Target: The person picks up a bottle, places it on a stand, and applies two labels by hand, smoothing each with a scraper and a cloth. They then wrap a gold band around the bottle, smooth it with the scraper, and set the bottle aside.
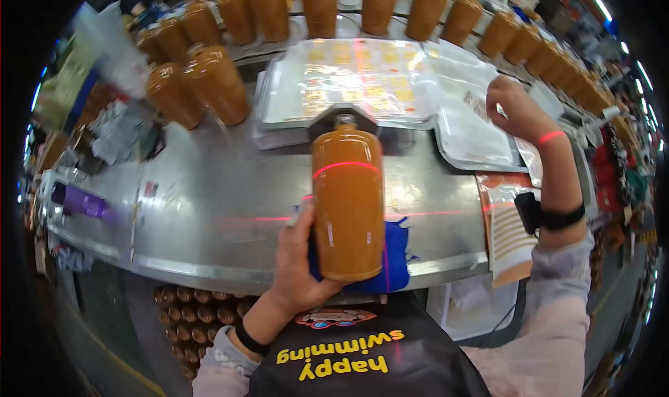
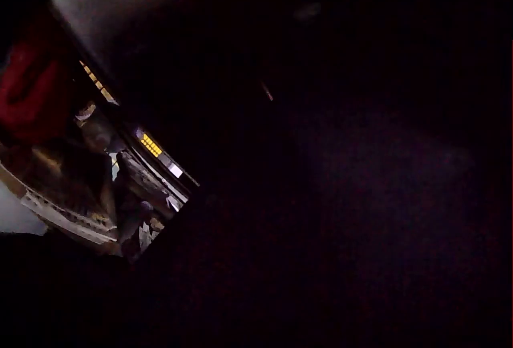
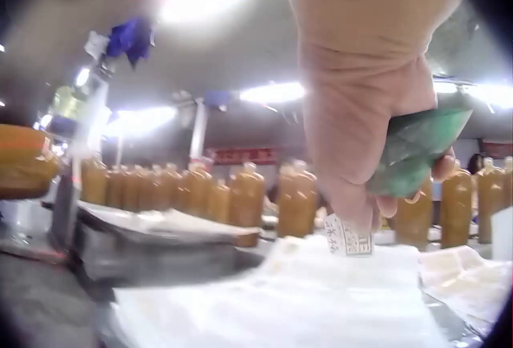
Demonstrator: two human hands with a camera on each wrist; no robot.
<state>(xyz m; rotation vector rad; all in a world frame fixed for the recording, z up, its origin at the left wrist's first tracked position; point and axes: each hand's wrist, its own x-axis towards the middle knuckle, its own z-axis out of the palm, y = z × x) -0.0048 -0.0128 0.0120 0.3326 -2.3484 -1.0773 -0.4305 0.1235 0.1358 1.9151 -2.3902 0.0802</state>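
Note:
A glossy brown ceramic bottle (image 1: pixel 348 209) lies with its neck pointing away from me, in front of a dark angular support (image 1: pixel 320 126). My left hand (image 1: pixel 296 268) grips its lower left side, over a bunched blue cloth (image 1: pixel 398 257). Off to the right, my right hand (image 1: pixel 519 110) is above a tray of white sheets (image 1: pixel 474 135). In the right wrist view its fingertips pinch a small white label with printed characters (image 3: pixel 349 237), just over white paper (image 3: pixel 280 300). A green translucent piece (image 3: pixel 417 152) sits within the same hand's fingers. The left wrist view is mostly dark.
Rows of brown bottles (image 1: pixel 320 10) line the back and right of the metal table (image 1: pixel 209 209). Behind the support is a tray of sheets with yellow prints (image 1: pixel 362 76). A purple object (image 1: pixel 80 200) lies at the left; a printed packet (image 1: pixel 509 237) overhangs the front edge.

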